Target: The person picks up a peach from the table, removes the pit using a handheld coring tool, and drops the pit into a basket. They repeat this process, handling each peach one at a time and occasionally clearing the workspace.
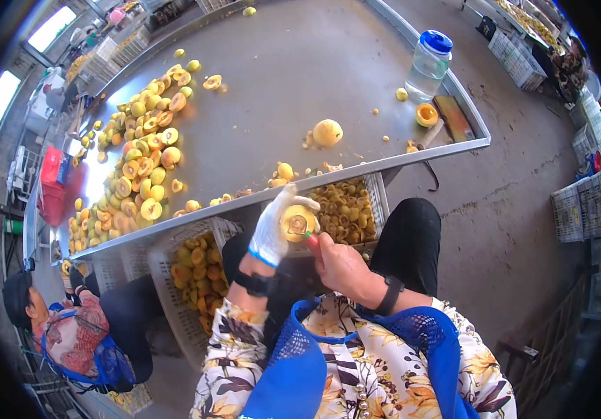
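My left hand (276, 225), in a white glove, is closed round a yellow peach half (298, 222) with its cut face and pit turned up. My bare right hand (342, 264) grips a small pitting tool by its red handle (313, 243). The tool's thin metal end lies at the pit, partly hard to make out. Just beyond both hands, under the table edge, a crate (378, 202) holds many peach halves. By my left knee stands another white crate (167, 279) filled with peach pieces.
The metal table (265, 77) carries a heap of peach halves (143, 157) on its left. A whole-looking peach (327, 133), a blue-lidded water bottle (429, 66) and a flat-bladed tool (454, 119) lie to the right. A co-worker (80, 335) sits at left.
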A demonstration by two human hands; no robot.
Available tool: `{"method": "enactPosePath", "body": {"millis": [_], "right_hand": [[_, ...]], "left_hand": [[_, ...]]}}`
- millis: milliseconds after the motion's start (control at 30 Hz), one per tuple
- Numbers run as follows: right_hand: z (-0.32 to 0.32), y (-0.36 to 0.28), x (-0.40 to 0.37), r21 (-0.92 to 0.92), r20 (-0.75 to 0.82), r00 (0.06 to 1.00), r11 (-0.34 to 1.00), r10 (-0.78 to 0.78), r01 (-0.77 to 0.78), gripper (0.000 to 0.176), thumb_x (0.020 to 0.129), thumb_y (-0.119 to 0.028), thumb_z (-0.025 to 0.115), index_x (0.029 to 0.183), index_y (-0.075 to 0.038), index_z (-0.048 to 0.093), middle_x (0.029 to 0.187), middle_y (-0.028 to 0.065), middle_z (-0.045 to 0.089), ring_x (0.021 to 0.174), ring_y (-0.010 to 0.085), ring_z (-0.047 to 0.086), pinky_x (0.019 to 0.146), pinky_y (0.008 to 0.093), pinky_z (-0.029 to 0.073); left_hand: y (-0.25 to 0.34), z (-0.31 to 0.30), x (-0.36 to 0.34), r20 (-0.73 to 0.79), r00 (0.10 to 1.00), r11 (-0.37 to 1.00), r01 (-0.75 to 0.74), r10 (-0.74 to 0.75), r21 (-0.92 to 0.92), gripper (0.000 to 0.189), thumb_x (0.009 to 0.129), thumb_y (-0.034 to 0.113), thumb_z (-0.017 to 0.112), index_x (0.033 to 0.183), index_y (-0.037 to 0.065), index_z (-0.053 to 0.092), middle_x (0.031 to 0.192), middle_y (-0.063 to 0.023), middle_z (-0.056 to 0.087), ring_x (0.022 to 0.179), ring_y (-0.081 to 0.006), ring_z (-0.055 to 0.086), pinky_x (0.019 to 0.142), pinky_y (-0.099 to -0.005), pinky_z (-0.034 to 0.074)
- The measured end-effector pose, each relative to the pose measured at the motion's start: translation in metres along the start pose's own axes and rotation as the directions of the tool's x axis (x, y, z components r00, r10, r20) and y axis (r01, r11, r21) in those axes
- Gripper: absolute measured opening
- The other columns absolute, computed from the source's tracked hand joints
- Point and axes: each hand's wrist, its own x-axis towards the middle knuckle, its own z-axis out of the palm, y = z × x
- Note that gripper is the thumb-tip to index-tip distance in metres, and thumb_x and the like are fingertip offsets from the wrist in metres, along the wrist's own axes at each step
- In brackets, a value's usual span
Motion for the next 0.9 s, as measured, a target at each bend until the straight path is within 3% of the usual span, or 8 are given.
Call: {"method": "enactPosePath", "body": {"millis": [167, 300, 433, 533, 667, 767, 833, 900], "right_hand": [[-0.005, 0.008, 0.013, 0.102, 0.151, 0.986, 0.99, 0.076, -0.092, 0.017, 0.077, -0.004, 0.053, 0.088, 0.002, 0.042, 0.059, 0.0217, 0.057, 0.059, 0.04, 0.059, 0.054, 0.0459, 0.046], [0.002, 0.002, 0.018, 0.256, 0.046, 0.988, 0.954, 0.147, -0.154, 0.017, 0.078, -0.005, 0.054, 0.088, 0.002, 0.042, 0.062, 0.0226, 0.058, 0.06, 0.039, 0.061, 0.056, 0.0436, 0.048], [0.008, -0.003, 0.016, 0.279, -0.025, 0.979, 0.942, 0.203, -0.188, 0.019, 0.078, -0.006, 0.055, 0.09, 0.002, 0.043, 0.069, 0.026, 0.058, 0.067, 0.0424, 0.06, 0.059, 0.0445, 0.047], [0.017, -0.005, 0.009, 0.295, -0.086, 0.969, 0.935, 0.23, -0.195, 0.018, 0.077, -0.005, 0.055, 0.089, 0.002, 0.043, 0.071, 0.0272, 0.057, 0.071, 0.0448, 0.058, 0.061, 0.0454, 0.047], [0.016, -0.001, 0.002, 0.244, -0.072, 0.987, 0.962, 0.142, -0.12, 0.019, 0.077, -0.005, 0.054, 0.09, 0.001, 0.041, 0.068, 0.0266, 0.057, 0.067, 0.0454, 0.057, 0.059, 0.0475, 0.046], [0.012, 0.009, 0.004, 0.122, -0.022, 0.998, 0.991, 0.06, -0.057, 0.023, 0.077, -0.005, 0.054, 0.092, 0.002, 0.038, 0.061, 0.0251, 0.055, 0.061, 0.0449, 0.056, 0.055, 0.0505, 0.044], [0.003, 0.005, 0.005, 0.132, 0.064, 0.996, 0.988, 0.069, -0.077, 0.019, 0.077, -0.004, 0.054, 0.087, 0.0, 0.039, 0.062, 0.0202, 0.056, 0.059, 0.039, 0.056, 0.053, 0.0454, 0.043], [0.002, 0.008, 0.007, 0.136, 0.093, 0.995, 0.99, 0.024, -0.037, 0.018, 0.077, -0.003, 0.054, 0.087, 0.0, 0.039, 0.061, 0.0199, 0.056, 0.058, 0.0385, 0.057, 0.053, 0.045, 0.044]], "left_hand": [[0.004, -0.018, 0.023, 0.049, 0.994, 0.97, 0.088, -0.102, 0.227, 0.046, 0.093, 0.041, 0.046, 0.089, -0.002, 0.063, 0.078, -0.0135, 0.065, 0.067, -0.0202, 0.063, 0.06, -0.0285, 0.051], [0.004, -0.007, 0.016, -0.03, 0.999, 1.0, 0.018, -0.018, -0.009, 0.044, 0.094, 0.042, 0.045, 0.099, 0.002, 0.06, 0.079, -0.0156, 0.064, 0.065, -0.0213, 0.062, 0.058, -0.0311, 0.052], [-0.016, 0.015, 0.005, -0.204, 0.938, 0.939, -0.313, 0.281, -0.14, 0.033, 0.093, 0.032, 0.052, 0.101, 0.002, 0.06, 0.08, -0.0104, 0.065, 0.064, -0.0169, 0.062, 0.058, -0.0251, 0.051], [-0.039, 0.03, 0.007, -0.347, 0.769, 0.834, -0.546, 0.537, 0.08, 0.033, 0.093, 0.032, 0.052, 0.103, 0.002, 0.059, 0.081, -0.0092, 0.065, 0.058, -0.0158, 0.06, 0.054, -0.0256, 0.05], [-0.028, 0.016, 0.003, -0.208, 0.938, 0.951, -0.299, 0.278, -0.08, 0.03, 0.096, 0.027, 0.047, 0.097, 0.002, 0.062, 0.077, -0.0099, 0.064, 0.067, -0.0154, 0.061, 0.061, -0.0245, 0.05], [-0.015, -0.011, 0.017, 0.131, 0.922, 0.827, -0.386, 0.365, 0.408, 0.036, 0.095, 0.031, 0.045, 0.093, -0.002, 0.059, 0.079, -0.0122, 0.063, 0.066, -0.0215, 0.062, 0.061, -0.0289, 0.05], [0.008, -0.008, 0.013, 0.145, 0.989, 0.973, -0.024, -0.01, 0.231, 0.037, 0.093, 0.031, 0.047, 0.088, -0.004, 0.061, 0.077, -0.0122, 0.063, 0.068, -0.0218, 0.063, 0.064, -0.0302, 0.05], [0.01, -0.014, 0.019, 0.154, 0.985, 0.966, 0.039, -0.081, 0.257, 0.038, 0.093, 0.032, 0.048, 0.087, -0.004, 0.062, 0.078, -0.0127, 0.063, 0.069, -0.0219, 0.063, 0.064, -0.0299, 0.05]]}}
